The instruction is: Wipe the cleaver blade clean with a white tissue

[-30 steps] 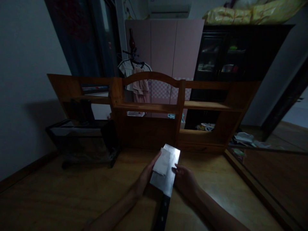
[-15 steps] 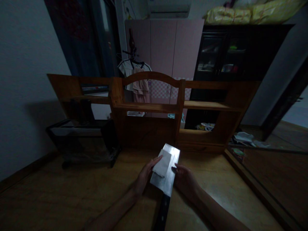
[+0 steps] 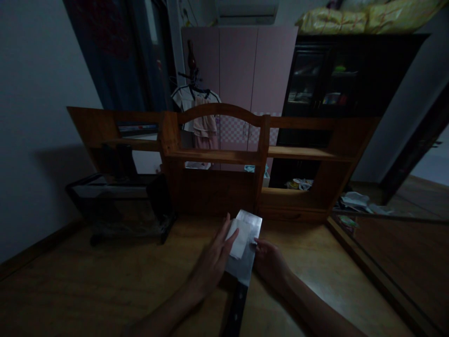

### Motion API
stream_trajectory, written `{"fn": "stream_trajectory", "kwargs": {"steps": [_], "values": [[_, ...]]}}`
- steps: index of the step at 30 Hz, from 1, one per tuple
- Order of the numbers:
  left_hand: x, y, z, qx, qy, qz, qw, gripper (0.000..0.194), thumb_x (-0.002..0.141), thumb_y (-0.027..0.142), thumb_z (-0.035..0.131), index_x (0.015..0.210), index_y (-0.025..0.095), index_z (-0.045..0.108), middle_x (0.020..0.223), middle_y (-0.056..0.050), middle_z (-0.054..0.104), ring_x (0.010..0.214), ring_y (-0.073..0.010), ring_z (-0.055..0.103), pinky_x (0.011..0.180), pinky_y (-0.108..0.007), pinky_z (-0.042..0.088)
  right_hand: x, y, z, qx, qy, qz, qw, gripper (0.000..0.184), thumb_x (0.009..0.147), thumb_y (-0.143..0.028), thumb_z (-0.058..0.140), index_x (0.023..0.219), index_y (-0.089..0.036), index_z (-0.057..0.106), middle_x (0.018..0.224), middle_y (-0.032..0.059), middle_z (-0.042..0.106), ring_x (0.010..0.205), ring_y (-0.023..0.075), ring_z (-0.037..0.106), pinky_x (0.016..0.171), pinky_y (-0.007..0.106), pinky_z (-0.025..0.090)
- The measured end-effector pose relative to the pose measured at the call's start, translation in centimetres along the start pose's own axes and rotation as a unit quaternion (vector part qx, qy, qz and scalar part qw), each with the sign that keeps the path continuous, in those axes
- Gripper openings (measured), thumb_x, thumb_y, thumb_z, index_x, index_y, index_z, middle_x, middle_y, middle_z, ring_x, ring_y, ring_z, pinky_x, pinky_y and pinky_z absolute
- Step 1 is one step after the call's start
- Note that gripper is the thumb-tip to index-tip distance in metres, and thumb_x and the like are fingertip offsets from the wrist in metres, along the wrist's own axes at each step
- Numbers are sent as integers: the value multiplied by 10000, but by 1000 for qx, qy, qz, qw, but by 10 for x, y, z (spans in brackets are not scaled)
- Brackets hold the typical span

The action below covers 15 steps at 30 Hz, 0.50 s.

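A cleaver with a broad metal blade and a black riveted handle lies at a slant in front of me, its handle toward me. On the blade's left part rests a folded white tissue or cloth; its exact material is unclear. My left hand is at the left edge of this folded piece, thumb over its face and fingers fairly straight along the side. At the blade's right edge, my right hand pinches the metal between thumb and curled fingers.
Under the hands is a wooden surface. A wooden shelf unit stands across its far side. On the left is a dark heater-like appliance. A raised wooden edge runs along the right, with bags and papers beyond.
My left hand has shifted up and turned, its fingers now straighter and thumb over the folded white piece. The cleaver and my right hand have stayed almost still.
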State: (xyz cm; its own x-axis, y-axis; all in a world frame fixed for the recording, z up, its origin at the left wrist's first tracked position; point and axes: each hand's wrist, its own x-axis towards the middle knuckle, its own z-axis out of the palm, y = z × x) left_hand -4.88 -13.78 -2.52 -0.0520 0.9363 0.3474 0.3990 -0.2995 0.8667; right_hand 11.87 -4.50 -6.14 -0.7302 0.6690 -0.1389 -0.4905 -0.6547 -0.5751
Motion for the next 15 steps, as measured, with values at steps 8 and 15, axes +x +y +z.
{"fn": "stream_trajectory", "kwargs": {"steps": [8,15], "values": [[-8,9,6,219,-86,125,964,464,991,341,347,1446,257,374,1523,-16,312,1429,-206,251,1204,-444,135,-1,-1,5,10,7,-8,1000,106,800,-235,640,752,-148,676,633,1,680,600,124,624,664,240,479],[-14,25,11,340,-209,167,902,490,1016,326,244,1493,216,260,1551,-14,249,1437,-137,208,1191,-361,240,-7,-4,12,-4,-6,28,1000,364,869,-440,579,875,-98,701,836,92,739,826,201,685,835,309,481]]}}
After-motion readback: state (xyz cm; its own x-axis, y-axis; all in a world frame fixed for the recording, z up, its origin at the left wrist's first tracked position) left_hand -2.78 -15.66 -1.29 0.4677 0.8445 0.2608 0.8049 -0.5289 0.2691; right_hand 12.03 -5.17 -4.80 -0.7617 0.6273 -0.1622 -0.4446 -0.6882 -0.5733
